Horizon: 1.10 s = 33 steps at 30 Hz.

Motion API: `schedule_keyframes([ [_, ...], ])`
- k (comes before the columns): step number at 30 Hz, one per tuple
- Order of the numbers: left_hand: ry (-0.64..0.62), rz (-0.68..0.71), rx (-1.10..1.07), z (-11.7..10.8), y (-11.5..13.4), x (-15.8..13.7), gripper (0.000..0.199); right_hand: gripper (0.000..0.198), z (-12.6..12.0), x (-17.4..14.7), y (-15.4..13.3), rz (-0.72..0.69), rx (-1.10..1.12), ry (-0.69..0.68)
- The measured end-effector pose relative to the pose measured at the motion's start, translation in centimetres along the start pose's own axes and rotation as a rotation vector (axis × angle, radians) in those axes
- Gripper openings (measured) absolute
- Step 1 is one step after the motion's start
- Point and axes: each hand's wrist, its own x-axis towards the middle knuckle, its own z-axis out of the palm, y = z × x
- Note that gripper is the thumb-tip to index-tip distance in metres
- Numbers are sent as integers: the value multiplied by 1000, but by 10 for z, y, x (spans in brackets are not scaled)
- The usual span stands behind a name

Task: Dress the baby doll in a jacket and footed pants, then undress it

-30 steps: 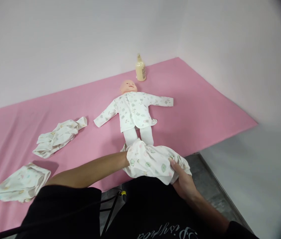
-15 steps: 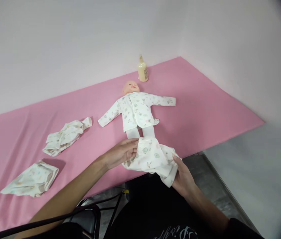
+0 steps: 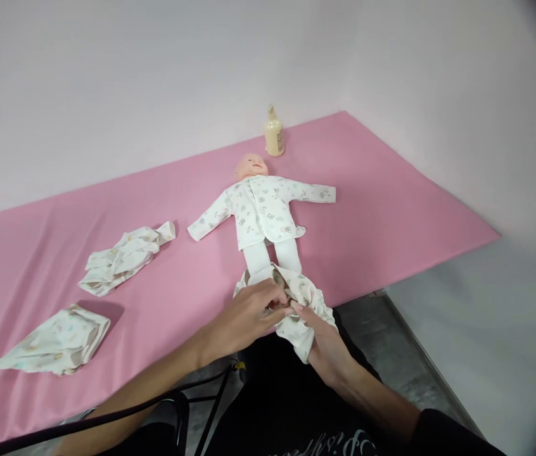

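Note:
A baby doll (image 3: pixel 251 166) lies on its back, wearing a white printed jacket (image 3: pixel 265 212) with the sleeves spread. Its white legs (image 3: pixel 257 256) stick out below the jacket, and the feet are hidden by bunched cloth. Matching printed pants (image 3: pixel 303 288) are gathered around the lower legs at the table's near edge. My left hand (image 3: pixel 258 310) pinches the pants' cloth near the middle. My right hand (image 3: pixel 322 345) grips them from the right, thumb on top, close to the left fingertips. The cloth hides some of my fingers.
A pump bottle of cream-coloured liquid (image 3: pixel 274 134) stands behind the doll's head. Two crumpled printed garments, one farther (image 3: pixel 125 256) and one nearer (image 3: pixel 56 342), lie at left on the pink-covered table (image 3: pixel 382 209). A black chair frame (image 3: pixel 180 405) stands below the near edge.
Both hands have come together at the pants. The waistband, flat between them before, is now scrunched and opened around the doll's lower legs.

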Motion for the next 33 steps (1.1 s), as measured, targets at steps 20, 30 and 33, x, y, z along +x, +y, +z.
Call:
schedule_keyframes([
  [20, -216, 613, 1042, -1, -19, 128, 37, 28, -13, -4, 13, 13, -175, 71],
  [30, -202, 597, 591, -48, -8, 123, 38, 18, -38, -5, 12, -54, 54, 89],
  [33, -203, 561, 504, -55, -5, 119, 35, 18, -35, -2, 2, -62, 133, 46],
])
